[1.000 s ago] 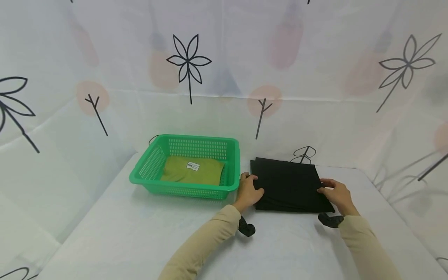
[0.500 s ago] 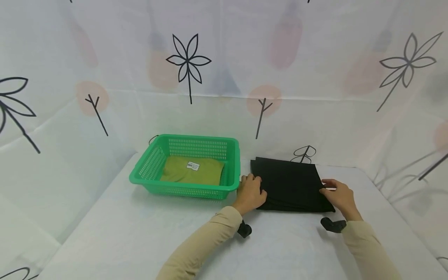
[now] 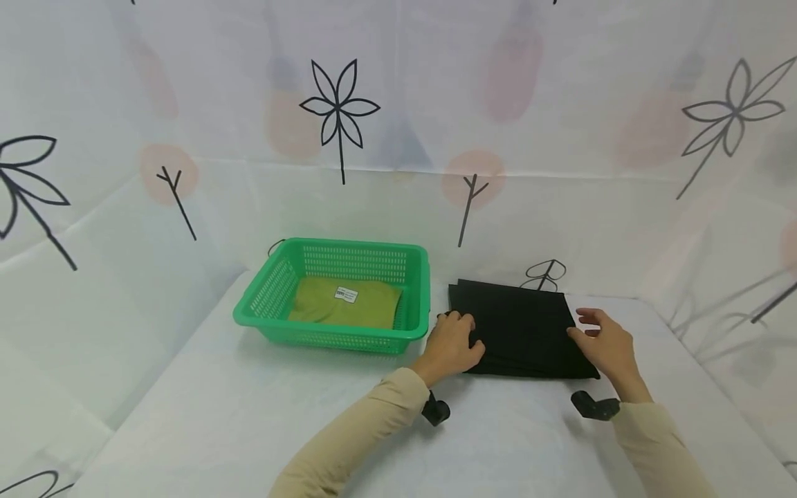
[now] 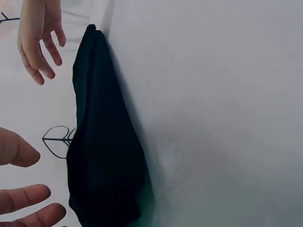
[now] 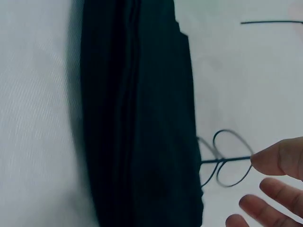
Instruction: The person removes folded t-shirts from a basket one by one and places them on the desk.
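Folded black cloth [image 3: 523, 321] flat by the table's [image 3: 236, 422] far edge, toward the right corner; left hand [image 3: 450, 347] and right hand [image 3: 607, 347] apart, fingers loose, probably flanking for two-sided control; contact unclear.

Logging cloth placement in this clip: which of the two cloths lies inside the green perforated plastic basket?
The flat yellow-green cloth bearing a white label; the folded black cloth lies outside the basket, on the white table.

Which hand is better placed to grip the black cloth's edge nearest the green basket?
Probably the left hand: it is at the side of the black cloth facing the basket; the right hand is at the opposite side.
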`<state>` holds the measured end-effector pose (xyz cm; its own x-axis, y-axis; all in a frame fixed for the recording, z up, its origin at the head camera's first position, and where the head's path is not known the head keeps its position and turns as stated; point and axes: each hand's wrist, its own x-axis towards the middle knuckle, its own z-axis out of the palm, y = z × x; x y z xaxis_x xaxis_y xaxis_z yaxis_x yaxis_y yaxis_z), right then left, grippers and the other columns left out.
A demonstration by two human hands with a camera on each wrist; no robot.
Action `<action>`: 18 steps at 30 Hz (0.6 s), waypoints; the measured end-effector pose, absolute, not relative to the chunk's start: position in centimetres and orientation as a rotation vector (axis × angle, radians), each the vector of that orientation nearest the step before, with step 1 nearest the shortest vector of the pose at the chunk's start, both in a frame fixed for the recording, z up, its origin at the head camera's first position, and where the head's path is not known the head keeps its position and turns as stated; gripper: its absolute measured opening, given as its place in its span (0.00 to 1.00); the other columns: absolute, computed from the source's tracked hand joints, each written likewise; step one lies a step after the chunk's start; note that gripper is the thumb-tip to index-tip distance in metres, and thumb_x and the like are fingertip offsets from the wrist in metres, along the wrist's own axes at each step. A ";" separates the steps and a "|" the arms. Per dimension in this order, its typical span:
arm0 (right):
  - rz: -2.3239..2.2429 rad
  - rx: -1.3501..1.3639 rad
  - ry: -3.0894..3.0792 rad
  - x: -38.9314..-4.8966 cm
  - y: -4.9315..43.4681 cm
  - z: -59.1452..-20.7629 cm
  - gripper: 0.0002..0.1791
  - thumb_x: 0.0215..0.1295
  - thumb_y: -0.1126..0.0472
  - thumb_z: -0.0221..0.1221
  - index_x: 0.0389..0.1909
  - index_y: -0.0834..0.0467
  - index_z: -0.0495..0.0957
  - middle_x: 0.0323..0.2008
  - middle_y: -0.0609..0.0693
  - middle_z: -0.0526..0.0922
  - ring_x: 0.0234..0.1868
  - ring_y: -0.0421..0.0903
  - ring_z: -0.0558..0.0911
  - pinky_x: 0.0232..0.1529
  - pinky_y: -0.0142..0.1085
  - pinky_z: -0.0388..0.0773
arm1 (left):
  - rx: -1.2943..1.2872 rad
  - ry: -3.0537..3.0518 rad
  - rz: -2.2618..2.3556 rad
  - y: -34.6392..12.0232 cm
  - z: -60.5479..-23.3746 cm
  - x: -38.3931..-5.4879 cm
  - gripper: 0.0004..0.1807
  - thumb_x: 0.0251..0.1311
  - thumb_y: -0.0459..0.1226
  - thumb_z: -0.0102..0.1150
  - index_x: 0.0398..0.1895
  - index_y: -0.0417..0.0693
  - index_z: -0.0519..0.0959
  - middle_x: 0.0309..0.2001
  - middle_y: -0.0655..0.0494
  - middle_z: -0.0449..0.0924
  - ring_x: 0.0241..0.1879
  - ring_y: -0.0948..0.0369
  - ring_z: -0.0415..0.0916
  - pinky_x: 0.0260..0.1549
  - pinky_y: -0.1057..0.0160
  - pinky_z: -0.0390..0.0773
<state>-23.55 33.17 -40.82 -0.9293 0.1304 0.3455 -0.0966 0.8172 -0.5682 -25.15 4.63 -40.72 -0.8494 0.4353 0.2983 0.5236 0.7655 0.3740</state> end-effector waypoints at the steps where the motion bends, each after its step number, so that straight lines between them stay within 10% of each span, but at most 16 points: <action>1: 0.856 -0.030 -2.617 -23.5 33.1 -40.8 0.24 0.66 0.59 0.57 0.58 0.69 0.70 0.51 0.71 0.76 0.47 0.68 0.78 0.43 0.58 0.73 | -0.779 -2.772 -0.670 4.6 -40.6 -25.0 0.14 0.62 0.43 0.58 0.46 0.45 0.80 0.43 0.53 0.77 0.42 0.57 0.70 0.38 0.65 0.73; 18: 0.800 0.125 -2.592 -21.4 30.8 -38.3 0.23 0.66 0.59 0.58 0.57 0.67 0.69 0.49 0.70 0.78 0.47 0.71 0.76 0.43 0.62 0.70 | -0.925 -2.621 -0.567 3.2 -39.2 -23.5 0.13 0.61 0.44 0.59 0.45 0.50 0.80 0.40 0.58 0.77 0.38 0.60 0.68 0.36 0.67 0.68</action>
<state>-21.38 30.77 -38.30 -0.9066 0.0377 0.4203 -0.2058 0.8299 -0.5185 -23.47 3.20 -39.24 -0.7459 0.5289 0.4048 0.6489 0.7140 0.2627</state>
